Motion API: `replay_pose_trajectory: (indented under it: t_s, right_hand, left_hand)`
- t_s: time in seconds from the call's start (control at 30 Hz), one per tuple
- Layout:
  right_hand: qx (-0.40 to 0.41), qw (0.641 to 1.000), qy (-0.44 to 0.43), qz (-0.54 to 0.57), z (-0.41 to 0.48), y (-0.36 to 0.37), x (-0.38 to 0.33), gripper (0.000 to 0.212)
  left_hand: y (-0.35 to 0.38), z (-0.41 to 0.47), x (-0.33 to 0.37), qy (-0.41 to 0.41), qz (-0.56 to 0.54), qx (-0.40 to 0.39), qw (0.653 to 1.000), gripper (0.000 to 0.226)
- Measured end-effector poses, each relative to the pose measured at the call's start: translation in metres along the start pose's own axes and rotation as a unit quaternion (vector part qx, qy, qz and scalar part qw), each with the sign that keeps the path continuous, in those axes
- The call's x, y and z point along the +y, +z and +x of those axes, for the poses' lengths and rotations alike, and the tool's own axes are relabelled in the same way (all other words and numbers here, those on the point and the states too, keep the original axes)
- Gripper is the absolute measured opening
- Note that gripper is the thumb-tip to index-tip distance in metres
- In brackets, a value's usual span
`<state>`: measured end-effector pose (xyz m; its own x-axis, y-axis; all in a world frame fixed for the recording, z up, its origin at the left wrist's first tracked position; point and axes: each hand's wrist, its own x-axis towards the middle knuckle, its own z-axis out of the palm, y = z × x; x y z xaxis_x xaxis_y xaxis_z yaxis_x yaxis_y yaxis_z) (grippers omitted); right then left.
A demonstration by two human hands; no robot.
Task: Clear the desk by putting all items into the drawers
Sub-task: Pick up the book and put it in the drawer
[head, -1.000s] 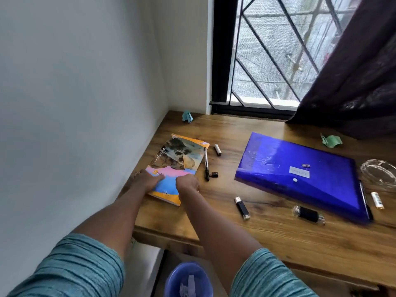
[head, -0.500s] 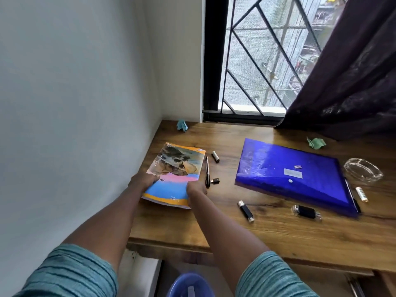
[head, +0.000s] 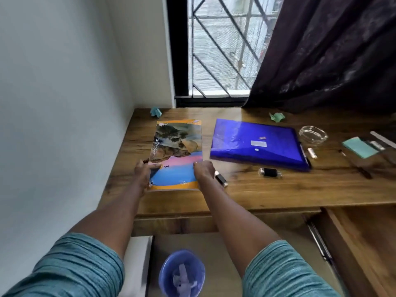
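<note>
Evidently, left grip (head: 142,174) and right grip (head: 203,171) clamped on notebook (head: 177,146) side edges, likely against sagging; drawer (head: 364,243) open near right.

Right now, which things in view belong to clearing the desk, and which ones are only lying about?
Belong to the job: notebook, gripped by the left hand and right hand; blue folder; black USB stick; glass dish; teal sticky pad; green folded paper; open drawer.

Just lying about: blue bin under the desk; curtain.
</note>
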<state>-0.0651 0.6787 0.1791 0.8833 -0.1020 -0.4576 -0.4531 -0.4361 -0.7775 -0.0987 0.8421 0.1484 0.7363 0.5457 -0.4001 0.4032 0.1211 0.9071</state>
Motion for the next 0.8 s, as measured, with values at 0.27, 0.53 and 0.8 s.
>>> replay_pose_trajectory:
  t_s: [0.27, 0.53, 0.8]
  right_hand:
    - [0.091, 0.995, -0.033, -0.024, -0.006, -0.137, 0.083, 0.034]
    - [0.155, 0.984, -0.029, -0.087, -0.031, -0.319, 0.208, 0.037]
    - [0.191, 0.973, 0.061, -0.116, -0.067, -0.490, 0.331, 0.040]
  left_hand:
    - [0.113, -0.081, -0.001, -0.069, -0.032, -0.185, 0.980, 0.018]
    - [0.276, -0.210, -0.045, -0.033, -0.042, -0.217, 0.975, 0.017]
    - [0.425, -0.335, -0.089, -0.050, 0.015, -0.268, 0.962, 0.012]
